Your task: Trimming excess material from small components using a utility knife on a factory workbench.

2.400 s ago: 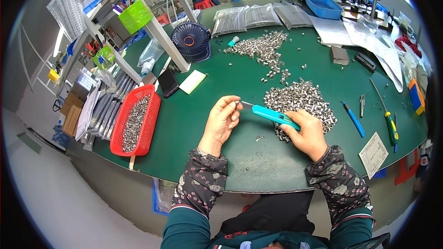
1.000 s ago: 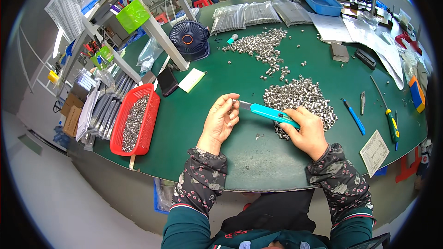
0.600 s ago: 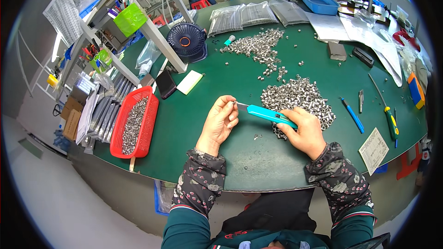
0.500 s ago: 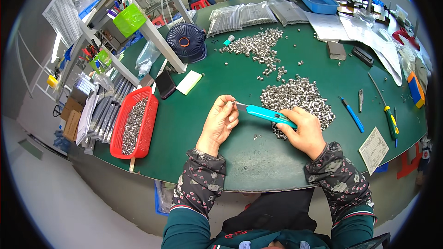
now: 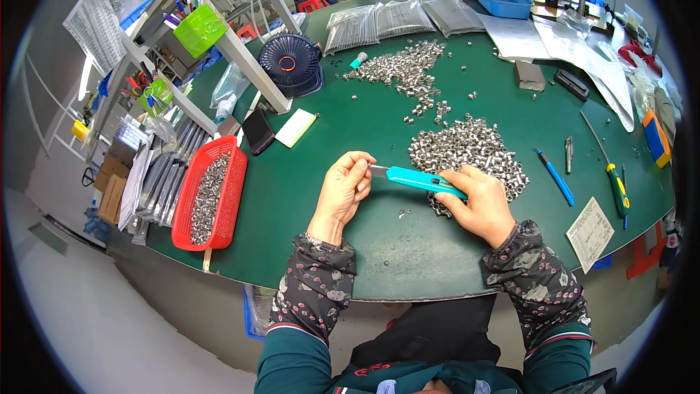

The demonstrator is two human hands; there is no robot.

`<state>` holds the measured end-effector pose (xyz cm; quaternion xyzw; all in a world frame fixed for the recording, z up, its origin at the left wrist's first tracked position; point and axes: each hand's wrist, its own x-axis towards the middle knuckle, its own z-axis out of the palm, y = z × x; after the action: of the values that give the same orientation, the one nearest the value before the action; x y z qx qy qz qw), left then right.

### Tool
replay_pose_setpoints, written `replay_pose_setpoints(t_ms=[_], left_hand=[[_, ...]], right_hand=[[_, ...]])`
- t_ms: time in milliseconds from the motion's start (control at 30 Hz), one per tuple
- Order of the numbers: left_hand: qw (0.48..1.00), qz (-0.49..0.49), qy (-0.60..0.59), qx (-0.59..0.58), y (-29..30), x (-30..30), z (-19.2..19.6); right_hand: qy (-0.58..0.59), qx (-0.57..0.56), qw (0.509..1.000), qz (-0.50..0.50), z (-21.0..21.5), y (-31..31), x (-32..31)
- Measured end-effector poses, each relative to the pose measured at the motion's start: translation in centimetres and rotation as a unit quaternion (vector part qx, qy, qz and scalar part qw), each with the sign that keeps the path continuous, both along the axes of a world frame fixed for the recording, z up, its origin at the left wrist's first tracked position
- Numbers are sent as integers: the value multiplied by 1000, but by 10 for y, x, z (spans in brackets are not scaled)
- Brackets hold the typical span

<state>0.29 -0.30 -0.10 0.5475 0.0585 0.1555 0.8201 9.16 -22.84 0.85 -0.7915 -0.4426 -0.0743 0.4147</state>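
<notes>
We held the turquoise utility knife (image 5: pixel 419 179) level above the green table (image 5: pixel 306 197), right hand (image 5: pixel 477 204) wrapped shut around its handle, probably to steady it, while the left hand (image 5: pixel 346 190) pinched something at the blade tip (too small to tell). The heap of small metal parts (image 5: pixel 467 149) lay just behind.

Glossy turquoise plastic knife (image 5: pixel 419 179), shiny metal parts (image 5: pixel 467 149), seemingly matt green tabletop (image 5: pixel 306 182)
</notes>
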Motion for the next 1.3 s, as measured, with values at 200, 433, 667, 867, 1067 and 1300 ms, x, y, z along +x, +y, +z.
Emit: replay_pose_setpoints(t_ms=[200,433,667,867,1067,1300], left_hand=[[999,-5,27,-24,2,-2,-2],[995,31,63,-77,-2,-2,4],[996,34,56,-68,-2,-2,4],[996,24,32,-75,1,-2,0],[997,15,14,-81,0,-1,2],[998,23,9,-64,5,-1,-4]], right_hand=[[-154,35,987,-36,4,4,-4],[-69,106,990,-64,4,2,1],[-63,81,993,-53,4,3,0],[-59,69,995,-48,2,3,0],[-54,73,995,-45,1,3,0],[-52,61,996,-39,2,3,0]])
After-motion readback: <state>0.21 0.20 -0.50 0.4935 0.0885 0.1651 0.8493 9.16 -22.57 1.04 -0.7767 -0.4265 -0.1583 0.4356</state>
